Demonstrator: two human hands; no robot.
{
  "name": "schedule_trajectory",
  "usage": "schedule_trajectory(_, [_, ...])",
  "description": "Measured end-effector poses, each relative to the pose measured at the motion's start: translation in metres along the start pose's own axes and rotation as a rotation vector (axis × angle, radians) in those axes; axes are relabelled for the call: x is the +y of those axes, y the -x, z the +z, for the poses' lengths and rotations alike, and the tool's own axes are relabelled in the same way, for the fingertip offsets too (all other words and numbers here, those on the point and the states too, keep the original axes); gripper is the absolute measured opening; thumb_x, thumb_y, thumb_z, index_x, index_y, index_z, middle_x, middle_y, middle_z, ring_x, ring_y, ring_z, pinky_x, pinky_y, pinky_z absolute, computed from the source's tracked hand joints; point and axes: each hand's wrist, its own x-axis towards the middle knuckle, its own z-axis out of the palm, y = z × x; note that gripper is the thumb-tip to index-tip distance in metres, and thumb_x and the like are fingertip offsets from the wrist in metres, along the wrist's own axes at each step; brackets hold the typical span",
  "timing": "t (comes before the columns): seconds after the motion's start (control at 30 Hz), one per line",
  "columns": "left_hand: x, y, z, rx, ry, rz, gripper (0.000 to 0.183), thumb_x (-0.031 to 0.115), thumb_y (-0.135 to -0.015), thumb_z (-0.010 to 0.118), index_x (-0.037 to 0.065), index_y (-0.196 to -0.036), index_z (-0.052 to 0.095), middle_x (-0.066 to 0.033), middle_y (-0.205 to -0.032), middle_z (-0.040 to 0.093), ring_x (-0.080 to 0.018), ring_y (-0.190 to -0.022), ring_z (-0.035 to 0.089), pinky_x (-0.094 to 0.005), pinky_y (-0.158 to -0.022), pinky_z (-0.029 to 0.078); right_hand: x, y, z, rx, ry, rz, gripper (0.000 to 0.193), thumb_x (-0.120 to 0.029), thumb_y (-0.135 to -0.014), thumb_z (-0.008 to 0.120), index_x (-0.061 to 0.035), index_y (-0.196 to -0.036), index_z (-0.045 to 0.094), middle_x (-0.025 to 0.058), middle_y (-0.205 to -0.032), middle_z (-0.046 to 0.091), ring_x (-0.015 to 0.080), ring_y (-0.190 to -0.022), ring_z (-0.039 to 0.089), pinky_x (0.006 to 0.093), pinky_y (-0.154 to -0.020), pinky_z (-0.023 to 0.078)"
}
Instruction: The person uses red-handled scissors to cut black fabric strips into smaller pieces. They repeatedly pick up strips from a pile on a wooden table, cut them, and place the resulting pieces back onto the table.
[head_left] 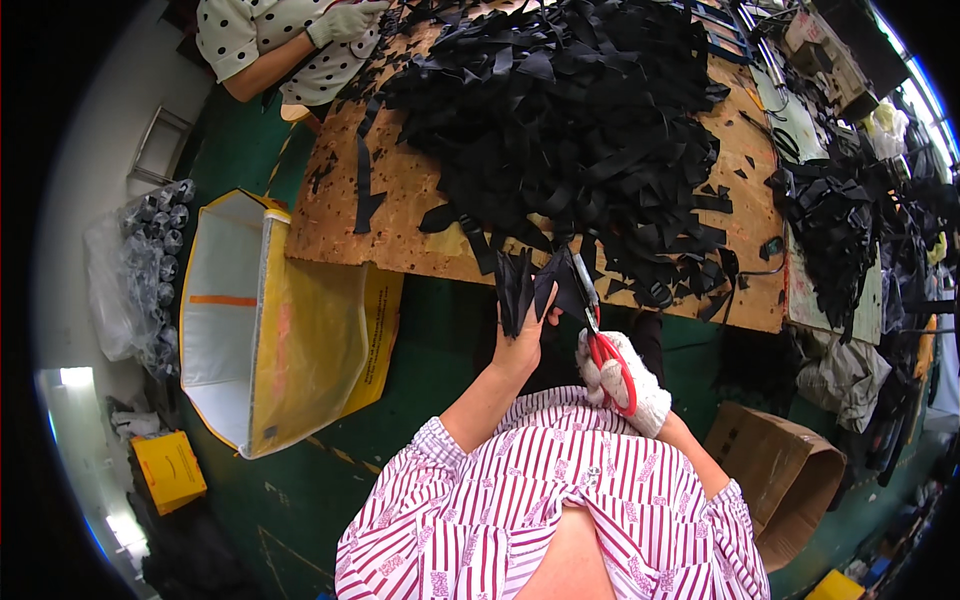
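My bare left hand (520,345) is closed around several black fabric strips (514,290), which stand up fanned between the fingers just off the table's front edge. In a white knit glove, my right hand (648,395) grips red-handled scissors (627,385). Their metal blades point away from me and lie along the right side of a black piece (565,285) spread from the left hand. Whether the blades are cutting into it I cannot tell. Beyond both hands a large heap of black strips (570,120) covers much of the table.
Small black scraps lie about the wooden table (410,245). To the left stands a large yellow bin (310,350) with a white inside. A co-worker's gloved hand (345,22) is at the far left. At the right are a cardboard box (770,470) and another black pile (830,220).
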Motion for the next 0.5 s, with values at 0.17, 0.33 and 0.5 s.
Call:
schedule_trajectory(0.17, [-0.011, 0.0, -0.009, -0.004, 0.02, 0.026, 0.018, 0.018, -0.087, 0.063, 0.004, -0.098, 0.064, -0.0031, -0.082, 0.061, -0.0115, -0.071, 0.055, -0.0253, -0.061, 0.041, 0.001, -0.001, -0.003, 0.098, 0.218, 0.034, 0.036, -0.013, -0.081, 0.059, -0.0033, -0.11, 0.041, 0.0036, -0.078, 0.046, 0.0082, -0.054, 0.044, 0.0219, -0.047, 0.039])
schedule_trajectory(0.33, [-0.003, 0.001, 0.001, 0.029, -0.002, -0.009, 0.016, 0.018, -0.086, 0.065, 0.004, -0.094, 0.063, -0.0029, -0.081, 0.06, -0.0112, -0.07, 0.055, -0.0245, -0.06, 0.041, 0.015, -0.004, -0.014, 0.161, 0.379, 0.002, 0.037, -0.018, -0.081, 0.058, -0.0024, -0.111, 0.04, 0.0032, -0.078, 0.047, 0.007, -0.051, 0.044, 0.0202, -0.046, 0.04])
schedule_trajectory(0.5, [-0.001, -0.003, 0.001, -0.004, -0.008, -0.018, 0.015, 0.017, -0.086, 0.066, 0.004, -0.092, 0.063, -0.0027, -0.08, 0.059, -0.0111, -0.068, 0.055, -0.0239, -0.059, 0.04, 0.009, 0.005, -0.002, 0.225, 0.112, 0.033, 0.037, -0.018, -0.082, 0.057, -0.0019, -0.111, 0.041, 0.0027, -0.077, 0.048, 0.007, -0.047, 0.044, 0.0196, -0.044, 0.041])
